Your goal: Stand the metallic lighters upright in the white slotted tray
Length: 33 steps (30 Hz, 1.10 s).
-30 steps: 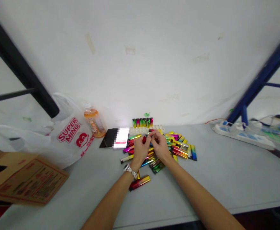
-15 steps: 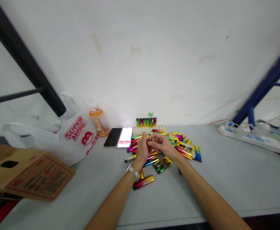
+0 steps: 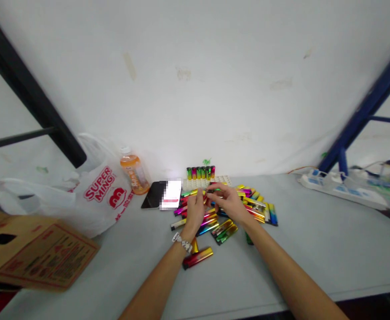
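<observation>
My left hand (image 3: 195,212) is closed around what looks like a lighter, mostly hidden by the fingers. The fingers of my right hand (image 3: 230,202) pinch at its upper end, close against my left hand. Below and around both hands lies a loose pile of shiny lighters (image 3: 226,231) in red, gold, green, purple and blue. A red and gold lighter (image 3: 198,258) lies apart near my left wrist. Behind the hands, several lighters (image 3: 200,173) stand upright in a row in a white perforated rack (image 3: 195,184).
Left of the pile lie a dark tablet-like device (image 3: 153,195) with a blurred bright part, an orange drink bottle (image 3: 134,171), a white plastic bag (image 3: 98,209) and a cardboard box (image 3: 48,253). A white power strip (image 3: 341,191) lies at the right, beside a blue post (image 3: 364,106).
The view has shifted slightly, so everything sits a little lower and further left. Both hands stay together over the pile, and the right fingers have moved slightly at the held thing.
</observation>
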Each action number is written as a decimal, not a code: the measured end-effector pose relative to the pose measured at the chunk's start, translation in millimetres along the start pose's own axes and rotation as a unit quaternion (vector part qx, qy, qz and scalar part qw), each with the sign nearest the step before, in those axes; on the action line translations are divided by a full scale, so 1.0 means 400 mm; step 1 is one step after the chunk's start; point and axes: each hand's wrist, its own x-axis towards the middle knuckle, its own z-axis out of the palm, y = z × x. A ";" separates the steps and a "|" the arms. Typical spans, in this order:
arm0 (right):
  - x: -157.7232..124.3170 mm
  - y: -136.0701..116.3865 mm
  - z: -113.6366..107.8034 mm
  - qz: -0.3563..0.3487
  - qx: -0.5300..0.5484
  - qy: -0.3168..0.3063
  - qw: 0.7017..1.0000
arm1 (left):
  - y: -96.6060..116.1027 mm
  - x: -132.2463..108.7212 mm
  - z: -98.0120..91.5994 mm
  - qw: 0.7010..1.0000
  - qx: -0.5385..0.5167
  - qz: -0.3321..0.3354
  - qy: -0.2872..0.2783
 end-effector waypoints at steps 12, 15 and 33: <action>0.170 -0.003 -0.178 -0.079 -0.132 0.147 0.977 | -0.002 -0.018 0.019 0.999 0.027 0.003 -0.037; 0.234 0.028 -0.205 -0.083 -0.262 0.106 0.955 | -0.003 -0.020 0.021 0.997 0.047 0.016 -0.058; 0.341 0.057 -0.202 -0.061 -0.373 -0.022 0.926 | -0.010 -0.016 0.013 0.993 0.099 0.056 -0.043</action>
